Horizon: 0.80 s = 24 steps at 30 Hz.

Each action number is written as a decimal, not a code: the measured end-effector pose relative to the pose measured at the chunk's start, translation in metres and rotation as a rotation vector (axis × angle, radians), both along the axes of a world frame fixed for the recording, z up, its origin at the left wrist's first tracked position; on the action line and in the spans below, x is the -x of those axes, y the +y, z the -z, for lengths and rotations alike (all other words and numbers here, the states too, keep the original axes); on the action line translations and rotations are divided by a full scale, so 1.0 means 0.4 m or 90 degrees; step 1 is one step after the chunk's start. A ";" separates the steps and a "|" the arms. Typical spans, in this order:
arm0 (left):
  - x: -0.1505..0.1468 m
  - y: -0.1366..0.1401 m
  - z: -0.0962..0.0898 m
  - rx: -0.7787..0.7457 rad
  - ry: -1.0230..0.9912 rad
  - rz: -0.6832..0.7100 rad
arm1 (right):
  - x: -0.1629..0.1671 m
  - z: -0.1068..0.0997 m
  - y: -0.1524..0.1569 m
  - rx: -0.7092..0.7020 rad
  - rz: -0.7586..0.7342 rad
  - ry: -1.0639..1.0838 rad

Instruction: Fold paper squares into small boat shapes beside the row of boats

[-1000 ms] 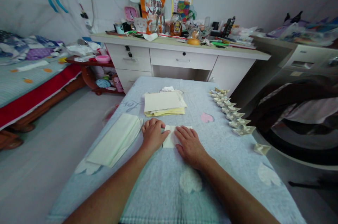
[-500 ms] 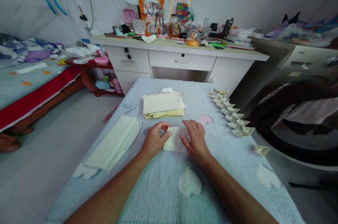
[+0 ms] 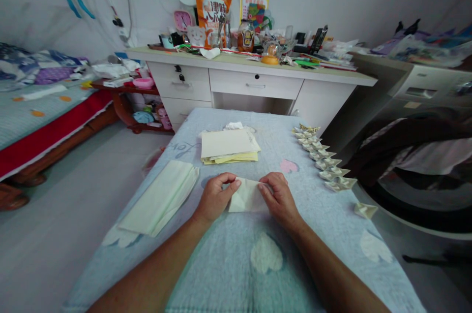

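Note:
A small pale sheet of paper (image 3: 248, 199) is held between my hands, just above the cloth-covered table. My left hand (image 3: 218, 195) pinches its upper left corner between thumb and fingers. At the upper right edge, my right hand (image 3: 279, 198) grips the paper with thumb on the near side. The sheet bends slightly between them. Beyond my hands lies a stack of cream and yellow paper (image 3: 229, 144). To the left rests a folded bundle of pale green-white paper (image 3: 160, 198). A row of folded paper boats (image 3: 324, 163) lines the right side, with one single boat (image 3: 366, 210) nearer me.
The table (image 3: 221, 264) wears a blue cloth with heart prints. Behind it stands a white desk (image 3: 254, 81) crowded with jars, a clock and an orange snack bag (image 3: 212, 13). A washing machine (image 3: 420, 91) is at the right, a bed (image 3: 44, 111) at the left.
My right hand has closed from a spread pose onto the paper's right edge. The paper now bends where it lay flatter before. My left hand keeps its pinch.

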State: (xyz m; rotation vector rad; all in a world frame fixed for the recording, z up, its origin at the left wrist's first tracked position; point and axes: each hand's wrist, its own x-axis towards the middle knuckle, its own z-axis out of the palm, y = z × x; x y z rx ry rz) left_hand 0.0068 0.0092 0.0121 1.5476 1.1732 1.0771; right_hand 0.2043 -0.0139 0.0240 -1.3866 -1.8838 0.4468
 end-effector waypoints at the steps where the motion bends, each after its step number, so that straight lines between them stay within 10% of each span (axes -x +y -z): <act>1: 0.000 0.000 0.001 0.004 -0.002 -0.002 | 0.000 -0.001 0.000 0.001 0.000 -0.001; 24: 0.010 0.013 0.014 -0.044 -0.001 -0.121 | -0.026 0.019 0.019 0.098 0.005 0.196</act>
